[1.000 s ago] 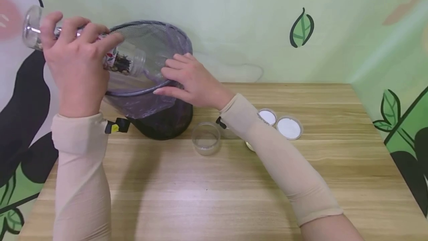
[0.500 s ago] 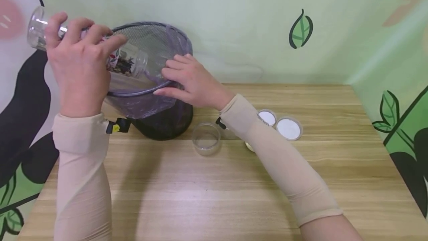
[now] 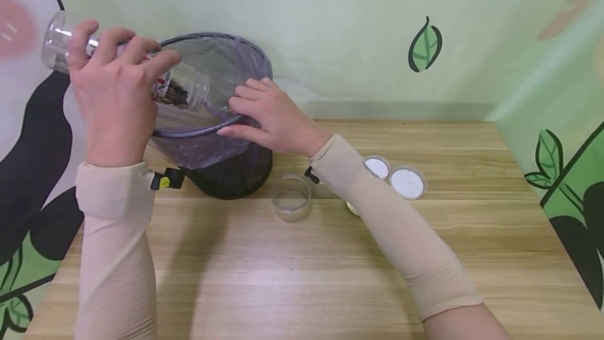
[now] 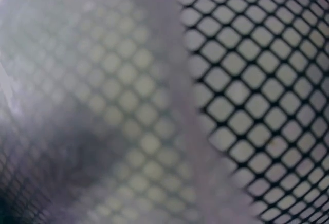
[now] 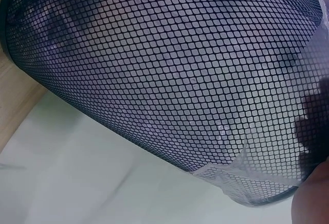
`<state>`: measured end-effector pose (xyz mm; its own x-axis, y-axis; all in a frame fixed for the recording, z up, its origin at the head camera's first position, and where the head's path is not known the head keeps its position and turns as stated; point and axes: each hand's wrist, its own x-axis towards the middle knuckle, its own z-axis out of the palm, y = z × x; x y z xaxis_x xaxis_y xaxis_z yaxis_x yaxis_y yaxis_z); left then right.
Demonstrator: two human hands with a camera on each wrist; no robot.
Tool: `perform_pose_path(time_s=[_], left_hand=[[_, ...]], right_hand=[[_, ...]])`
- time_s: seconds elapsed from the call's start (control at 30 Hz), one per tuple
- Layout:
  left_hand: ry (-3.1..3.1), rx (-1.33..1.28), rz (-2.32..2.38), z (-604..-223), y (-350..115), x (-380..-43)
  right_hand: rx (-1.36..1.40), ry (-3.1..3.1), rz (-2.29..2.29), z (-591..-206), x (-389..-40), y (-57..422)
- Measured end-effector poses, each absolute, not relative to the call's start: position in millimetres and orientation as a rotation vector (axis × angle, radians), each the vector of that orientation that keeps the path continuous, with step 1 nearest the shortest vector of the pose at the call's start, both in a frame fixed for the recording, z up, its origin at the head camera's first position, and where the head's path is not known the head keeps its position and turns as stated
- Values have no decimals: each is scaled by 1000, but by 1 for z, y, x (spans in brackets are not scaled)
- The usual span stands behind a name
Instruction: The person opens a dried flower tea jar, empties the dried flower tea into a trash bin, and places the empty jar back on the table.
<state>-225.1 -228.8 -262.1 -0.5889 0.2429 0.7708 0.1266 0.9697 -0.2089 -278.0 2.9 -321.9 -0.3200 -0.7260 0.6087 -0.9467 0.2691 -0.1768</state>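
Note:
In the head view my left hand (image 3: 115, 85) grips a clear jar (image 3: 176, 88) tipped on its side. Its mouth points right, over the opening of a black mesh wastebasket (image 3: 231, 180) with a purple bag (image 3: 203, 151) in it. Dark dried bits, like loose tea, lie towards the jar's mouth. My right hand (image 3: 273, 114) holds the wastebasket's rim, thumb outside and fingers over the bag's edge. The basket leans towards the left arm. The right wrist view shows its mesh wall (image 5: 169, 70) and part of the right hand (image 5: 311, 198); mesh (image 4: 257, 75) fills the left wrist view.
An open clear round container (image 3: 291, 198) stands on the wooden table (image 3: 283, 277) right of the basket. Two white-topped round containers (image 3: 407, 182) stand farther right. A yellowish item (image 3: 352, 207) is partly hidden by the right forearm. A printed backdrop (image 3: 330, 30) rises behind.
My left hand and the jar have shifted slightly right and down. The dark bits have shifted inside the jar. My right hand keeps its hold on the rim.

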Motion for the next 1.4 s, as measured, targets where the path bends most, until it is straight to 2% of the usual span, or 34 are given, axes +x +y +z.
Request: perform_pose_path(time_s=[1.4], left_hand=[[-2249, -337, 213, -262, -222, -230]], right_hand=[[1500, -2134, 719, -322, -281, 9]])
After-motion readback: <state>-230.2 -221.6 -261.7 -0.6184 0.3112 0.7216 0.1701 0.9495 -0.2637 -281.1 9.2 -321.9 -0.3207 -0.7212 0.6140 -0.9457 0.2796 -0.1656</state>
